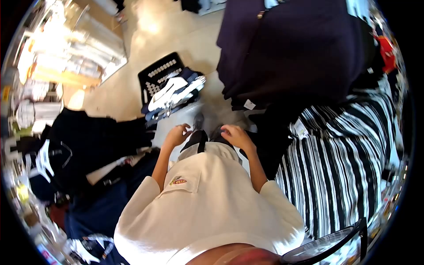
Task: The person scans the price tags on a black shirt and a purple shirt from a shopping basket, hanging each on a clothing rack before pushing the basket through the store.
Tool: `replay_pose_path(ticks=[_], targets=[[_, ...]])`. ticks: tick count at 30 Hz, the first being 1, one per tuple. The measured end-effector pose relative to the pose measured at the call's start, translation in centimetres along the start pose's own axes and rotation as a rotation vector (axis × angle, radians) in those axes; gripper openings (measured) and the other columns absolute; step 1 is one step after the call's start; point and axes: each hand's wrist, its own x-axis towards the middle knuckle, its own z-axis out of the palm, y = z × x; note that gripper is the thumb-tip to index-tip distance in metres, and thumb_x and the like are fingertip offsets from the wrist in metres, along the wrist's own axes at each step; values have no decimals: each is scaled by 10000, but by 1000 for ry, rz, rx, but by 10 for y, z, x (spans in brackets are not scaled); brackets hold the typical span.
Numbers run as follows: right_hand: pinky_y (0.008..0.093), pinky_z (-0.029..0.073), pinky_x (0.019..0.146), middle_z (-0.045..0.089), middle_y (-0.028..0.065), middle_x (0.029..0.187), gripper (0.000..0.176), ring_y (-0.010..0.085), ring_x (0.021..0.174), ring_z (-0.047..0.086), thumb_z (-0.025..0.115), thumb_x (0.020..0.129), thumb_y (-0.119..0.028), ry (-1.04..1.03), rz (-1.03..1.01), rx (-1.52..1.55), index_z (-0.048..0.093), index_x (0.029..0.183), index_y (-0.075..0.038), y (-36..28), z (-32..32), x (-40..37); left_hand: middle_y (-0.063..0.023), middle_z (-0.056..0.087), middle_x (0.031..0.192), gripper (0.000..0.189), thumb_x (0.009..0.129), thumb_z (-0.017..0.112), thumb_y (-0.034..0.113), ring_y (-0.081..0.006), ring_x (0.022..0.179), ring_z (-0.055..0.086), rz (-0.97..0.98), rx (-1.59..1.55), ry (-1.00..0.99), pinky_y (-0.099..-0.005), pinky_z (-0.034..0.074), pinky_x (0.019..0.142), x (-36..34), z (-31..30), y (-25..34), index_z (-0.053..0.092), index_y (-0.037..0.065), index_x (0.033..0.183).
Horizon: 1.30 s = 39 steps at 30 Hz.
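Observation:
My left hand (177,134) hangs in front of my body, fingers loosely bent and a little apart, with nothing visible in it. My right hand (237,135) is level with it on the other side, fingers half curled and also holding nothing that I can see. Below them are my dark shoes (198,120), partly blurred. Beyond the left hand, a pile of folded dark and white clothes (174,92) rests on a black crate (154,81) on the floor. Dark clothing (269,132) hangs close to my right hand.
Black garments (84,137) on hangers stand at my left. At my right is a black-and-white striped garment (331,172) with a white tag (301,128). A large dark garment (291,48) hangs ahead on the right. Tiled floor (176,31) stretches away ahead.

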Motion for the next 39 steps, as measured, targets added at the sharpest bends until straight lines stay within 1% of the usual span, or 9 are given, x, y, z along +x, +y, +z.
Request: replay_pose_path(ticks=[5, 11, 17, 22, 26, 29, 32, 35, 39], targets=[[358, 497, 712, 657, 161, 862, 254, 288, 797, 641, 625, 823, -167, -127, -126, -45, 608, 1019, -6, 2, 2, 43, -164, 656, 903, 242, 839, 640, 187, -283, 819, 635, -131, -112, 278, -349, 502, 724, -48, -6, 0, 617, 21, 1013], [364, 496, 752, 644, 170, 918, 247, 297, 844, 635, 614, 835, -140, -217, -202, 10, 588, 1041, -6, -13, 42, 93, -209, 520, 1142, 456, 767, 682, 90, -405, 1070, 507, -246, -92, 546, -420, 436, 913, -80, -21, -29, 501, 71, 1185], [392, 415, 936, 516, 201, 1174, 476, 361, 1104, 502, 621, 811, -129, -36, -409, -162, 452, 1242, -17, -51, 85, 135, -184, 475, 1199, 621, 687, 739, 77, -406, 1136, 441, -287, -55, 707, -433, 399, 964, -56, -43, -71, 451, 96, 1236], [417, 389, 955, 481, 247, 1187, 543, 383, 1101, 477, 657, 738, -114, -139, -485, -395, 445, 1213, 40, -67, 122, 175, -177, 639, 933, 402, 649, 757, 181, -346, 932, 600, -286, 4, 380, -403, 481, 848, -11, -58, -123, 627, 65, 1012], [462, 482, 773, 609, 260, 880, 568, 431, 855, 597, 698, 707, -128, -267, -310, -541, 374, 1144, 37, -70, 152, 207, -109, 690, 766, 347, 680, 730, 346, -254, 770, 671, -411, 123, -50, -350, 518, 725, 23, -67, -154, 696, 49, 856], [463, 501, 735, 636, 249, 852, 520, 408, 807, 628, 700, 680, -168, -217, -202, -651, 461, 1102, 17, -76, 161, 222, -70, 678, 692, 278, 704, 688, 324, -181, 687, 668, -398, -48, -387, -313, 518, 671, 32, -88, -149, 700, 59, 788], [472, 501, 741, 640, 235, 885, 496, 405, 826, 627, 696, 644, -190, -187, -179, -636, 517, 1074, -18, -74, 169, 230, -95, 671, 689, 330, 691, 671, 336, -208, 621, 659, -377, -41, -333, -318, 526, 654, 32, -88, -152, 672, 7, 717], [480, 493, 756, 636, 239, 903, 520, 408, 857, 619, 692, 642, -190, -228, -134, -650, 508, 1109, -56, -79, 166, 235, -196, 674, 830, 338, 606, 615, 285, -310, 813, 663, -300, 119, -61, -385, 527, 743, 28, -81, -154, 700, 9, 781], [523, 473, 763, 643, 228, 886, 476, 419, 854, 620, 668, 654, -181, -261, -139, -652, 507, 1091, -84, -86, 155, 246, -214, 663, 917, 351, 609, 596, 256, -334, 867, 652, -319, 86, -87, -392, 517, 787, 39, -82, -154, 702, 12, 839]])
